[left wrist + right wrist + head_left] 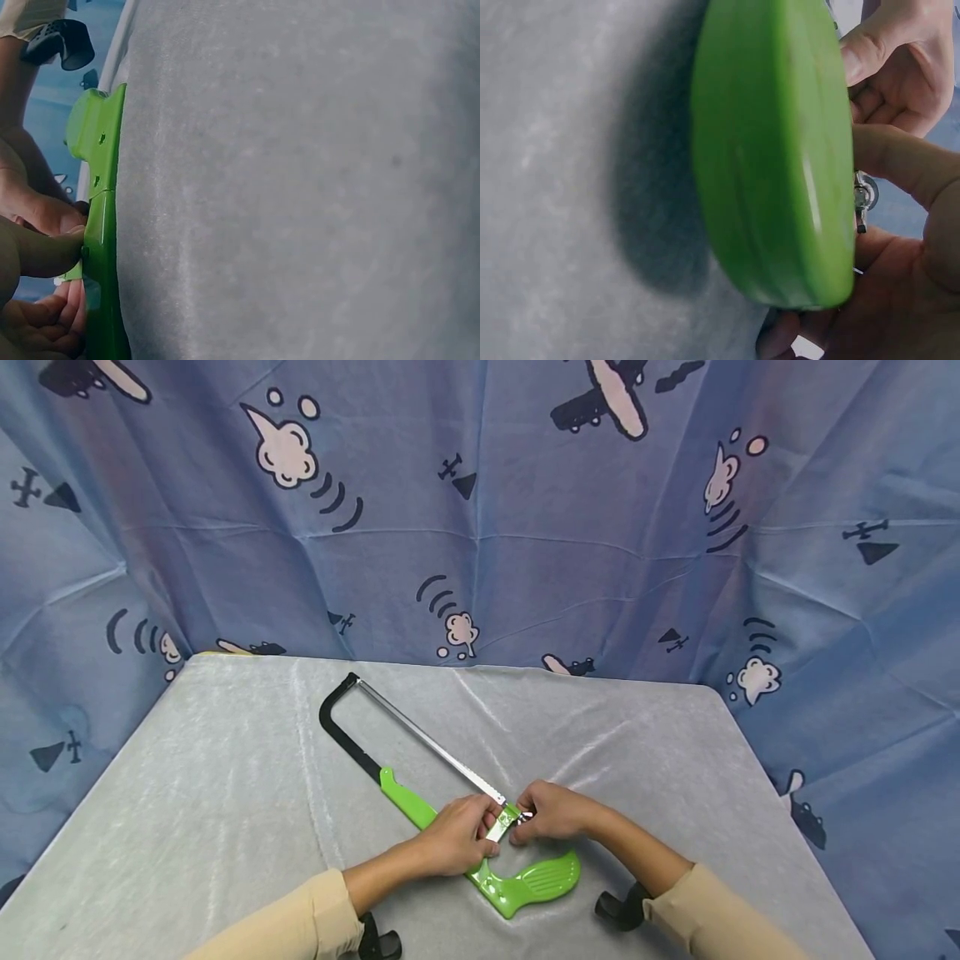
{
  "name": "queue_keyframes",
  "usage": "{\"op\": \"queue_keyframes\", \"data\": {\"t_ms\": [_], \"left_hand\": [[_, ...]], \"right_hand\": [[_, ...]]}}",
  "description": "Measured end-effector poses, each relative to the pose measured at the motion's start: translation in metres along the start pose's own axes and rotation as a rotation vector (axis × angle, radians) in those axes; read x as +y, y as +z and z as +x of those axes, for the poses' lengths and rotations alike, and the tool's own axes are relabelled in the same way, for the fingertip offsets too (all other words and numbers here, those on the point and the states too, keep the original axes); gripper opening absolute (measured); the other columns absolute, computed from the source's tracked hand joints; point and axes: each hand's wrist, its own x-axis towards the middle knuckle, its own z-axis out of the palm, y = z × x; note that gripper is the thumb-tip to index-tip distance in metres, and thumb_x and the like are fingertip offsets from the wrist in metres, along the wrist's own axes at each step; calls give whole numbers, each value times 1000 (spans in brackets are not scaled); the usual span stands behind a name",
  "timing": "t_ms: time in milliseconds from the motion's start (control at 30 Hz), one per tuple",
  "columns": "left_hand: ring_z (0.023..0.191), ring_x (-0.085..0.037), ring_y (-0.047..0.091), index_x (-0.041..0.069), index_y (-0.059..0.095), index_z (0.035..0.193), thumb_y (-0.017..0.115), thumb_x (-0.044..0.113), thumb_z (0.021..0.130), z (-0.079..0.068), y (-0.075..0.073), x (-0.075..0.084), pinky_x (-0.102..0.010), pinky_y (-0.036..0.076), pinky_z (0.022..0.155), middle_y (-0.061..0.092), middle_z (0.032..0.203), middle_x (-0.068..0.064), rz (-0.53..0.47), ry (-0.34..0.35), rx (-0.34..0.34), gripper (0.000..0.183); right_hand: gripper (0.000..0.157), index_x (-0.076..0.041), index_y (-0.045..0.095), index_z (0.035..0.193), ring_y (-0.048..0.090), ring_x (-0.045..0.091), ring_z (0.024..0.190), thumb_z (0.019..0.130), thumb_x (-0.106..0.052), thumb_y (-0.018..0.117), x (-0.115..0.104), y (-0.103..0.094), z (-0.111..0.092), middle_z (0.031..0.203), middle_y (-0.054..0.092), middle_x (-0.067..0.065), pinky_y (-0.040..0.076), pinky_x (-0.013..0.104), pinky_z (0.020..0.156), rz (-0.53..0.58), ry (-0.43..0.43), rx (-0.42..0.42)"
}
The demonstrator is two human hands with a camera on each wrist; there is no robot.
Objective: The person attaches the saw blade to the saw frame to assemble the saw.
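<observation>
A hacksaw (405,797) with a bright green handle (525,887), a black bow-shaped front frame (348,743) and a straight silvery blade-side bar (431,742) lies slantwise on the cloth. My left hand (457,835) grips it beside the green end piece of that bar; in the left wrist view its thumb (52,251) presses on the green frame (105,262). On the other side, the curled fingers of my right hand (555,812) are around a metal wing nut (862,196) at the bar's end. The handle hides part of the right fingers in the right wrist view.
A pale grey plush cloth (225,777) covers the table. Behind and beside it hangs a blue curtain (525,593) printed with planes and clouds. Black straps (618,910) are at both wrists, below tan sleeves (720,910).
</observation>
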Motion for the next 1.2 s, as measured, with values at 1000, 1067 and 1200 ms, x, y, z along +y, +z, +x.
{"op": "queue_keyframes", "data": {"t_ms": [1000,1067,1200], "left_hand": [[74,-4,50,5,59,101,79,1,78,0,1,0,-19,44,68,52,83,2,-7,-7,-1,31],[74,-4,50,5,59,101,79,1,78,0,1,0,-19,44,68,52,83,2,-5,-7,0,31],[74,-3,50,5,59,101,79,1,78,-1,1,0,-19,44,68,52,83,3,-2,-8,2,31]], "right_hand": [[10,2,63,91,55,13,68,85,-6,65,22,-20,-4,75,61,4,47,24,63,243,-33,-73],[9,3,62,91,56,14,69,87,-4,62,23,-21,-4,77,62,6,48,24,64,254,-47,-75],[7,4,61,91,56,17,70,88,-2,59,25,-22,-4,78,60,7,47,25,65,268,-66,-74]]}}
